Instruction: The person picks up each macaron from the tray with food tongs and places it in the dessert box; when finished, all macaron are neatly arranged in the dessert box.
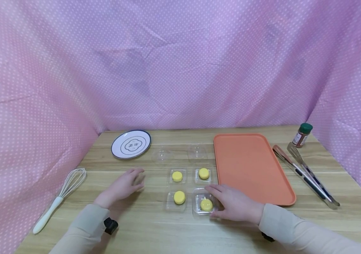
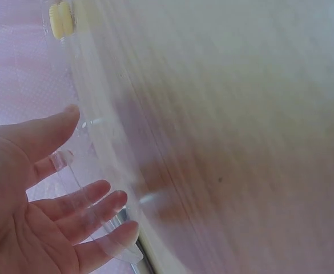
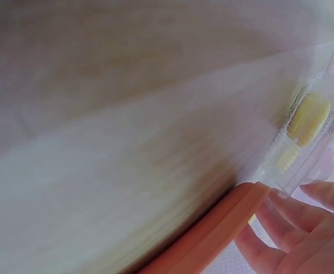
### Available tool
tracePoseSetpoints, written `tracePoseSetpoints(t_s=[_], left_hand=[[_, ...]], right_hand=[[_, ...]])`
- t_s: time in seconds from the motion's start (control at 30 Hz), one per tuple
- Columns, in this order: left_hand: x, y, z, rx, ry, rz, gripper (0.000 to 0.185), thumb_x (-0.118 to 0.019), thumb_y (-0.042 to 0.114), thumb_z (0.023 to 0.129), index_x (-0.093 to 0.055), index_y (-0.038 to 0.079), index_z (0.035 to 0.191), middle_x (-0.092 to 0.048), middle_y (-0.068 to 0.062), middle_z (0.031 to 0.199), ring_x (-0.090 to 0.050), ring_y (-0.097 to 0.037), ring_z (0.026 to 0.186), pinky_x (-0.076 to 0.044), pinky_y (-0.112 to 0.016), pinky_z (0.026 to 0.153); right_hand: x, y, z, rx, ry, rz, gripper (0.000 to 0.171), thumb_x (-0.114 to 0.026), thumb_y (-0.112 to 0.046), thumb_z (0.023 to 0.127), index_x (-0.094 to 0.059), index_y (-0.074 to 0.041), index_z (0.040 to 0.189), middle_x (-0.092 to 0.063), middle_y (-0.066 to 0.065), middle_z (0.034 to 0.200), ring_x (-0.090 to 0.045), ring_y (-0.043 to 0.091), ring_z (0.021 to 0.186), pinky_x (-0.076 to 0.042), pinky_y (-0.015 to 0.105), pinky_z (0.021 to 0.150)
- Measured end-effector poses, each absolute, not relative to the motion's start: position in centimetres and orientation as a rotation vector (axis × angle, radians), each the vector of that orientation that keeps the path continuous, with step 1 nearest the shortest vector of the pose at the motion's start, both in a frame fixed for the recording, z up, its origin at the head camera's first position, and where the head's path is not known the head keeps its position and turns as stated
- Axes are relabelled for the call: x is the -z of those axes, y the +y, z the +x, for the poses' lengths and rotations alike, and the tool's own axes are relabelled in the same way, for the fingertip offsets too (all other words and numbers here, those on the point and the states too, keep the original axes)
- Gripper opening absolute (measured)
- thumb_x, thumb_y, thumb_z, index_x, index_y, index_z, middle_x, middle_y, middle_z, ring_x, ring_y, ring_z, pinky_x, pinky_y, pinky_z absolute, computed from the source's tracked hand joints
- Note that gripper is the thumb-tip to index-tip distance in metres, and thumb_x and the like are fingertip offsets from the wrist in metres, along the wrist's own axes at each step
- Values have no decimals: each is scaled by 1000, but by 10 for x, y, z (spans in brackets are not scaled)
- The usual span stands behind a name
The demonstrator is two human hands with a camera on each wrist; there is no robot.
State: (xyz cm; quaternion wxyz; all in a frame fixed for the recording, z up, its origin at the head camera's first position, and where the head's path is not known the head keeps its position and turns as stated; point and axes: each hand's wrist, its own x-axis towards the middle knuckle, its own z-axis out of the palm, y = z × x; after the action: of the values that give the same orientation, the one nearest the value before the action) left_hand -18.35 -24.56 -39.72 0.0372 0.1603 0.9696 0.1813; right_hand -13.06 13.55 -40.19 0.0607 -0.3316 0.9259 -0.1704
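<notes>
One wooden table, pink dotted cloth

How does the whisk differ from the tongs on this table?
The whisk lies at the left edge of the table; the tongs lie at the right, beside the orange tray. The whisk has a white handle and a wire head; the tongs are metal with dark grips. Both lie flat, untouched.

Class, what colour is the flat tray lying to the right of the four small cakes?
Orange; the tray shows best in the head view.
</notes>
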Motion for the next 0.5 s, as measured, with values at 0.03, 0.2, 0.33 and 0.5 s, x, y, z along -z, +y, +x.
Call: tracePoseSetpoints(t_s=[0.03,0.2,0.33,0.5], left_hand=[[397,-245,-184,-560,2975,489,51,-68,16,86,-49,-1,130,-53,-26,127,-55,-40,113,-46,-53,96],[396,-244,-183,-583,2973,453,41,-70,11,84,-52,2,119,-59,-20,116,-60,-34,104,-51,-50,89],[395,-244,-183,-599,2968,403,35,-70,9,84,-53,4,114,-60,-17,110,-60,-32,101,-52,-49,86],[394,-244,-184,-603,2988,384,28,-66,3,84,-53,5,110,-61,-15,105,-61,-30,97,-53,-48,83]], right_hand=[[402,135,-131,518,2802,-1008,77,-70,-49,79,-45,-8,139,-51,11,137,-51,29,122,-46,47,99],[401,135,-131,518,2804,-1028,77,-69,-51,80,-44,-7,139,-51,12,136,-52,30,121,-46,48,98],[401,135,-131,519,2801,-1020,78,-68,-51,80,-44,-7,139,-51,12,137,-51,29,122,-46,47,98],[402,135,-130,526,2796,-1011,77,-69,-50,80,-44,-7,140,-50,11,137,-52,28,121,-47,47,97]])
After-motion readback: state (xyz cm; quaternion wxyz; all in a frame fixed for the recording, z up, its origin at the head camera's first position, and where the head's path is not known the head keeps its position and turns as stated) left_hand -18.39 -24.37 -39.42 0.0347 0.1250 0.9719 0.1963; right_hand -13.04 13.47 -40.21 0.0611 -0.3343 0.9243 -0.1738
